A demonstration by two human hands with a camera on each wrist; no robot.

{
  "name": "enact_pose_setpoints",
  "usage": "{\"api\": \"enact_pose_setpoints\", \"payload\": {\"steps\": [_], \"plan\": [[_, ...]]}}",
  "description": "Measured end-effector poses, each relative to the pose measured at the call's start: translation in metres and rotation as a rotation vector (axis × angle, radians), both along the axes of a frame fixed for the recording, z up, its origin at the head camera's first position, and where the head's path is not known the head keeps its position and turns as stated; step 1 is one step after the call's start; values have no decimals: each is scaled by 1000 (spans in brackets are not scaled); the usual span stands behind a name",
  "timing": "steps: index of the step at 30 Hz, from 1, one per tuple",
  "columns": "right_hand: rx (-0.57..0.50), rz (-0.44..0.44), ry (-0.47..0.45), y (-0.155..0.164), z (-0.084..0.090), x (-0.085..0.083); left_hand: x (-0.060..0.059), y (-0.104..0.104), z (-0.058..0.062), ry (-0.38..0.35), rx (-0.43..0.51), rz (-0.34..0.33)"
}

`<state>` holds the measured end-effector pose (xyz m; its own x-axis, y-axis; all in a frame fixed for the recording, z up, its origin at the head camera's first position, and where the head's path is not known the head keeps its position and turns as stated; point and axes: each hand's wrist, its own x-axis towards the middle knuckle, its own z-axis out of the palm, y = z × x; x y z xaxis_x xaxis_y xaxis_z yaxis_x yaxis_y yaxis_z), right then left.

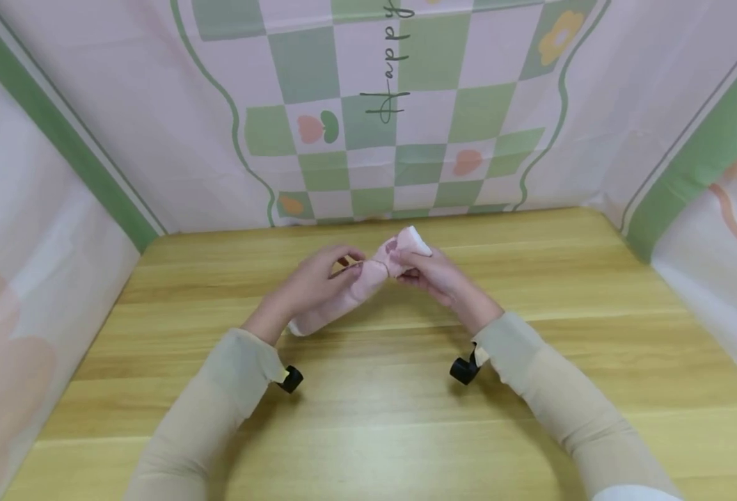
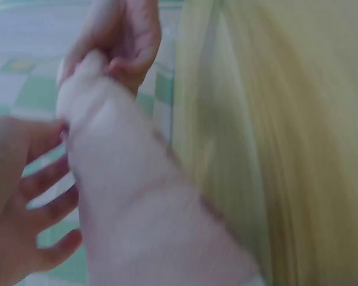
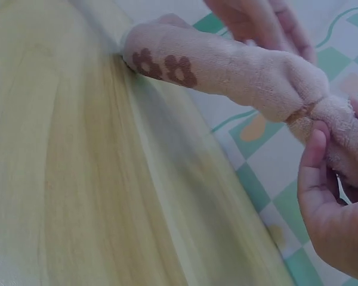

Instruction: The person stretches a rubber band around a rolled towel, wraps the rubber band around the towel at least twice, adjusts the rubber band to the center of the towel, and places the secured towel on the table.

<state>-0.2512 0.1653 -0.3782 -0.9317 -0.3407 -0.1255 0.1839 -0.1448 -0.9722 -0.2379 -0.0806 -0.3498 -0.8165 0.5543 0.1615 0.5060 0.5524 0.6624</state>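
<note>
Sock (image 1: 349,296), pink with flower print, is held just above the table (image 1: 531,390), part-rolled: far end bunched, near end loose. Right hand (image 1: 446,282) pinches the bunched end; left hand (image 1: 308,285) grips the middle.

Long beige sleeves (image 1: 218,396); black wrist cameras (image 1: 465,369).

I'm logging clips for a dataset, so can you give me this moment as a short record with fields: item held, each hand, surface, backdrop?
item held: pink rolled towel with brown flower prints, cinched by a band near one end
left hand: left hand grips the towel's longer part
right hand: right hand pinches the short end by the band
surface: wooden table; the towel's near end is low over it
backdrop: green and white checked cloth with flowers
</note>
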Motion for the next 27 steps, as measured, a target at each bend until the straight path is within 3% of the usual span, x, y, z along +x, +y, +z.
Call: {"api": "enact_pose_setpoints", "payload": {"steps": [5, 13, 20, 27], "plan": [[12, -33, -9, 0, 0, -1, 5, 20, 8, 165, -46, 83], [103, -62, -7, -3, 5, 1, 7, 32, 8, 298, -46, 23], [99, -86, -2, -7, 8, 4, 6, 26, 6, 284, -22, -108], [80, -115, 0, -10, 10, 5, 2, 21, 5, 315, -22, -187]]}}
